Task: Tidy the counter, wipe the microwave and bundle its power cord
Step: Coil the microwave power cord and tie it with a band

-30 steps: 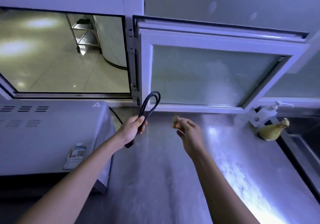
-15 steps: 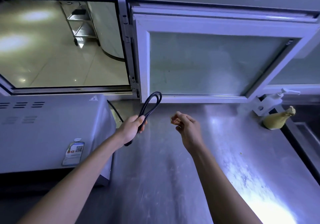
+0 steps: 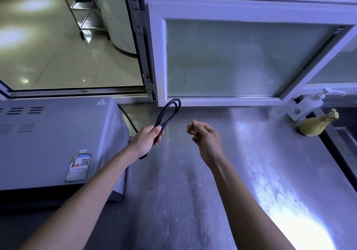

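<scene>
Folded black rubber power cord (image 3: 167, 114) gripped mid-bundle in the left hand (image 3: 147, 140), beside the grey metal microwave (image 3: 58, 139).

The cord looks light, springy and fairly smooth, so its loops would likely spring apart unless held where the strands cross. The right hand (image 3: 205, 140) hovers near it over the brushed steel counter (image 3: 193, 201), fingertips pinching something small and pale, perhaps a tie. Against the earlier frames both hands have barely shifted; the view has tilted slightly down.

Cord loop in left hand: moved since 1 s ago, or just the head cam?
Yes, slightly. The cord loop topped the lower rail of the window frame before, over the glass; now it ends on the rail: lowered, toward the person.
</scene>
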A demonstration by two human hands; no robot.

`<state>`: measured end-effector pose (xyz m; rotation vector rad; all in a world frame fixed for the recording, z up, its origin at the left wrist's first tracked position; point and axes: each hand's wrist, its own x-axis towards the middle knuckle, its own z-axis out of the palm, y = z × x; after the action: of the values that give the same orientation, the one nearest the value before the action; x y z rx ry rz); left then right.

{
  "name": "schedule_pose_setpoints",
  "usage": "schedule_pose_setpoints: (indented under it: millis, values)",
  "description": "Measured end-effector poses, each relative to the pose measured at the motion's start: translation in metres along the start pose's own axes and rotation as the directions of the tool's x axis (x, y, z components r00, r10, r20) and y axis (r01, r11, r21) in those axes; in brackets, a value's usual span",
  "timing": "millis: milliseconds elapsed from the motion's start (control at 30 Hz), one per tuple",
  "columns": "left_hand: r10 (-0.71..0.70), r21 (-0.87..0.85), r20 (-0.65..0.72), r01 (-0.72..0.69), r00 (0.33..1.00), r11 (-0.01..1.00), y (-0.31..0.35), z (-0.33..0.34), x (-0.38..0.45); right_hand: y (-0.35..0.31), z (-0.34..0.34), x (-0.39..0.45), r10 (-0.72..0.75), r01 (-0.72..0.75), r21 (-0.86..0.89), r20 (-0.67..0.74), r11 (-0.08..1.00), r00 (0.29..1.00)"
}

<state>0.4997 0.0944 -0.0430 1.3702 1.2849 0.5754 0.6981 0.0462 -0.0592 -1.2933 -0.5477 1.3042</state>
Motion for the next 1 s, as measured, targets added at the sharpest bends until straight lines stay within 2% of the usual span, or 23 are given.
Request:
schedule_pose_setpoints:
  millis: [333, 733, 833, 1000]
  values:
    - [-0.005, -0.013, -0.006, 0.005, 1.0, 1.0, -0.008, 0.0, 0.002, 0.021, -0.001, 0.004, 0.037, -0.037, 0.028, 0.014, 0.999, 0.999]
    - [-0.002, -0.036, -0.013, 0.001, 1.0, 0.999, -0.009, 0.001, 0.0, 0.008, 0.006, 0.006, 0.051, -0.055, 0.08, 0.053, 0.995, 0.997]
    - [0.0, -0.03, -0.011, 0.0, 1.0, 1.0, -0.011, 0.0, 0.001, 0.008, 0.003, 0.002, 0.024, -0.025, 0.024, 0.05, 0.999, 0.998]
    - [-0.002, -0.008, 0.001, 0.002, 1.0, 1.0, -0.012, 0.0, 0.001, 0.005, 0.001, 0.0, -0.109, 0.121, -0.203, 0.069, 0.972, 0.992]
